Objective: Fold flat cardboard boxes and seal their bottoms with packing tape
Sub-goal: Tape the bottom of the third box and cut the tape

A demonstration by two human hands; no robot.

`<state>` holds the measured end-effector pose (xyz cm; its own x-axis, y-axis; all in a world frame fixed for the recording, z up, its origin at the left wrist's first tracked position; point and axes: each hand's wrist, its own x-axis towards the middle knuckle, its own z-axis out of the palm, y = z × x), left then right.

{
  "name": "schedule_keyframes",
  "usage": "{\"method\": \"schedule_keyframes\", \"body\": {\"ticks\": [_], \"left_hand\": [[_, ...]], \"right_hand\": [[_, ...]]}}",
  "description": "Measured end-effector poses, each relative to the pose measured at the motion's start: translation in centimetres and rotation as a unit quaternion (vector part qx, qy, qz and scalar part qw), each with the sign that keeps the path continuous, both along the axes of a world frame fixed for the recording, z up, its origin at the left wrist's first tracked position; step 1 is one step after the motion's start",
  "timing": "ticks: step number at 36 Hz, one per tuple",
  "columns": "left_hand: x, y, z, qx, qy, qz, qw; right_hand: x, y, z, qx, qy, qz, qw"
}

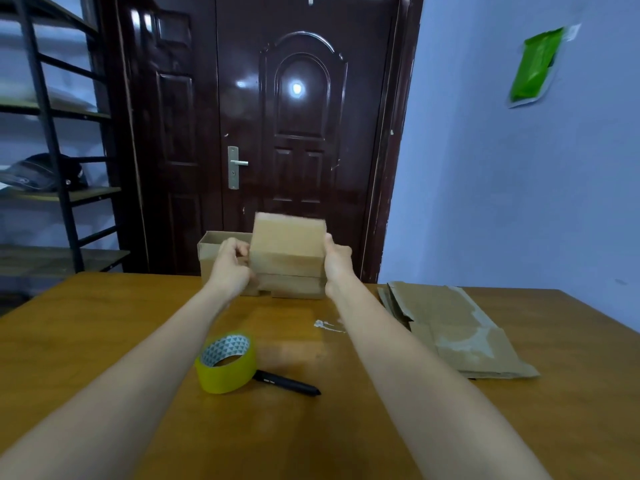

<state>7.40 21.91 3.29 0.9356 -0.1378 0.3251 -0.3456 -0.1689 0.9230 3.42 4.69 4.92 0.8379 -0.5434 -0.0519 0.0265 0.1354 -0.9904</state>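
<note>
Two hands out at full reach in the head view, and between them sits a made-up cardboard box (287, 244), held at the far edge of the wooden table (104, 341). It looks to be stacked on another folded box (294, 285), though whether it rests there or hovers just above is hard to call through the blur. Left hand (232, 261) curls around the box's left side, fingers bent and closed onto the cardboard; right hand (336, 259) presses flat against the right side, fingers fairly straight, thumb out of sight. So both are clamping the one box. Behind it on the left stands an open-topped box (211, 245). My read: this one is being parked with the done pile, so the step in hand is setting aside. Next move, I reckon, calls for letting go and reaching right to the stack of flat cardboard (450, 327), lying well apart from the hands, to open a fresh one. Tape roll (227, 363), yellow, waits near the person, with a black pen (287, 382) just beside it, possibly touching, ready for the next bottom seam.
</note>
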Motion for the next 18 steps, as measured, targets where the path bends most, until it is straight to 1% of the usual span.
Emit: {"method": "schedule_keyframes", "body": {"ticks": [1,3,7,10,14,18], "left_hand": [[0.0,-0.1,0.0,0.015,-0.016,0.009,1.000],[-0.4,0.0,-0.1,0.013,-0.023,0.014,1.000],[-0.7,0.3,-0.8,-0.041,-0.024,-0.006,0.999],[-0.4,0.7,-1.3,-0.095,0.003,-0.010,0.995],[0.1,1.5,-2.0,-0.192,0.055,0.010,0.980],[0.6,1.8,-2.6,-0.237,0.080,0.046,0.967]], "right_hand": [[-0.1,-0.2,0.2,-0.018,-0.020,-0.002,1.000],[-0.6,-0.3,0.6,-0.044,-0.041,0.007,0.998],[-0.7,-0.2,0.1,-0.042,-0.090,0.011,0.995],[-0.9,0.4,-0.6,-0.030,-0.114,0.017,0.993],[-0.5,1.1,-1.7,-0.011,-0.113,0.036,0.993],[0.3,1.6,-2.6,-0.003,-0.109,0.054,0.993]]}}
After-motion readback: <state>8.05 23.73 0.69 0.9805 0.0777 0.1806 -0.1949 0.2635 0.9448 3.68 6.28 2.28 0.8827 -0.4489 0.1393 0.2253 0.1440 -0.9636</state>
